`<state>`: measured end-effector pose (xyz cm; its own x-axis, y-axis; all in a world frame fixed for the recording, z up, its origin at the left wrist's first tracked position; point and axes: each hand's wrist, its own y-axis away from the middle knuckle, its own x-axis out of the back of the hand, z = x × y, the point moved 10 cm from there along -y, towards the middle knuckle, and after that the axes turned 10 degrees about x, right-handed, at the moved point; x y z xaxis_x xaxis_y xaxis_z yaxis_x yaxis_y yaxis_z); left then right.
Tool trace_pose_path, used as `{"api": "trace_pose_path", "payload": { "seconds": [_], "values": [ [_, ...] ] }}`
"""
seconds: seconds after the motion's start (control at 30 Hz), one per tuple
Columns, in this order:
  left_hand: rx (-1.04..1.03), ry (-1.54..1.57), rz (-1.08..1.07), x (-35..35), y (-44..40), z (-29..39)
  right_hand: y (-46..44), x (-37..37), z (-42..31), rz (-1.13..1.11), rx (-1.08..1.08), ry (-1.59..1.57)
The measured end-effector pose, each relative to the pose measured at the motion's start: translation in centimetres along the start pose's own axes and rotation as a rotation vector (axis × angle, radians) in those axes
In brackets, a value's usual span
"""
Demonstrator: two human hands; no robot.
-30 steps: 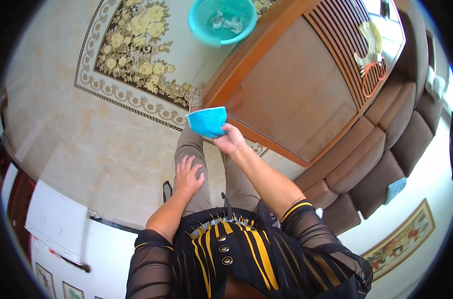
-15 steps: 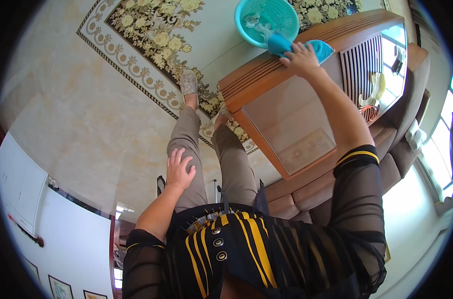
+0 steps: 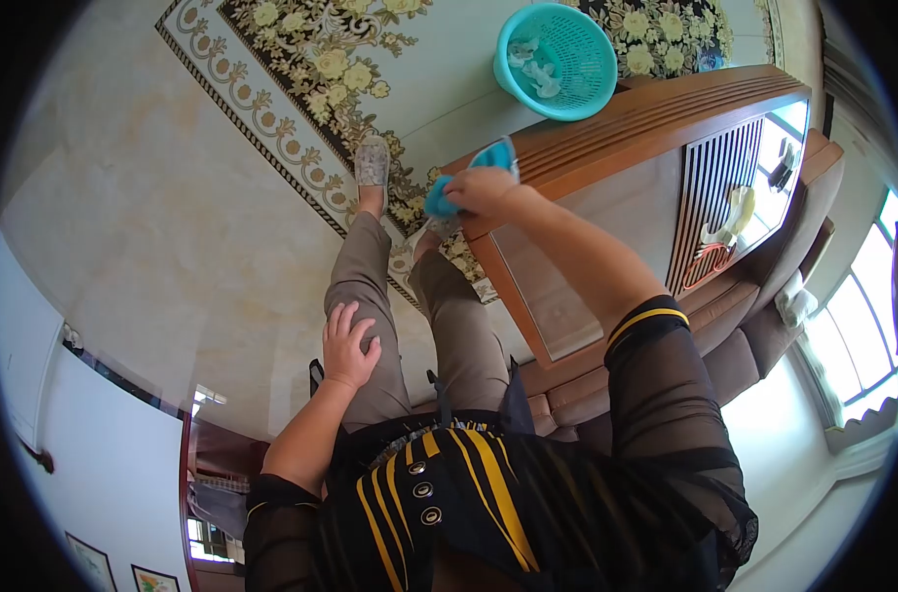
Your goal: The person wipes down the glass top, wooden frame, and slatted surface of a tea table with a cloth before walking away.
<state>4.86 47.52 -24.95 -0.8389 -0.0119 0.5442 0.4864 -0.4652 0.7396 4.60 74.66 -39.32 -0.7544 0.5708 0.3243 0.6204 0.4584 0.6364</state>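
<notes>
My right hand (image 3: 482,190) is closed on a blue cloth (image 3: 497,155) at the near left corner of the wooden coffee table (image 3: 567,143). Part of the cloth hangs out on either side of my fingers, over the grooved wooden edge. My left hand (image 3: 345,345) lies on my left thigh with its fingers spread and holds nothing. A turquoise plastic basket (image 3: 597,91) with crumpled white tissues (image 3: 540,77) in it stands beyond the table's far edge.
On the table's right part lie a yellow item (image 3: 740,210) and an orange-red looped item (image 3: 707,264), near a striped panel (image 3: 710,187). A brown sofa (image 3: 701,321) curves behind the table. A flowered rug (image 3: 321,64) covers part of the floor.
My right hand has moved left along the table's wooden edge with the cloth, from beside the basket to the corner. My left hand stays on my thigh.
</notes>
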Motion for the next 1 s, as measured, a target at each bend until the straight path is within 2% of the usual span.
{"api": "trace_pose_path", "payload": {
  "seconds": [0.07, 0.17, 0.23, 0.3, 0.43, 0.5, 0.53, 0.6, 0.63, 0.7, 0.83, 0.9, 1.0],
  "values": [
    [0.006, 0.009, -0.003, 0.0, 0.0, 0.1, 2.8, 2.2, 5.7, 0.062, -0.253, 0.128],
    [0.006, 0.023, 0.016, 0.2, -0.2, 0.1, 6.6, 5.5, 14.1, 0.077, -0.469, 0.254],
    [0.011, 0.033, 0.001, 0.1, -0.1, 0.1, 7.8, 7.6, 15.3, 0.094, -0.54, 0.294],
    [0.009, 0.042, -0.008, 0.0, -0.2, 0.4, 8.9, 10.1, 15.6, 0.331, -0.608, 0.238],
    [-0.009, 0.053, -0.039, 0.5, -0.9, 1.6, 7.3, 12.9, 13.9, 0.408, -0.625, 0.383],
    [-0.019, 0.049, -0.044, 0.8, -1.2, 2.2, 5.3, 12.1, 16.3, 0.265, -0.658, 0.474],
    [-0.03, 0.054, -0.05, 0.8, -1.2, 2.2, 4.2, 11.9, 17.9, 0.267, -0.659, 0.464],
    [-0.031, 0.057, -0.067, 0.5, -1.3, 1.9, 1.7, 8.4, 20.6, -0.092, -0.618, 0.422],
    [-0.026, 0.064, -0.073, 0.5, -1.2, 1.8, 1.6, 7.6, 20.9, -0.1, -0.619, 0.411],
    [-0.021, 0.071, -0.07, 0.3, -1.5, 1.9, 0.6, 9.5, 20.4, 0.14, -0.595, 0.415],
    [-0.041, 0.066, -0.068, 0.4, -1.8, 2.6, -1.9, 10.7, 17.2, 0.239, -0.527, 0.425],
    [-0.041, 0.055, -0.066, 0.6, -1.8, 2.8, -4.3, 11.1, 15.2, 0.382, -0.409, 0.399],
    [-0.049, 0.07, -0.062, 0.8, -2.0, 3.3, -7.3, 12.5, 12.4, 0.442, -0.307, 0.444]
  ]
}}
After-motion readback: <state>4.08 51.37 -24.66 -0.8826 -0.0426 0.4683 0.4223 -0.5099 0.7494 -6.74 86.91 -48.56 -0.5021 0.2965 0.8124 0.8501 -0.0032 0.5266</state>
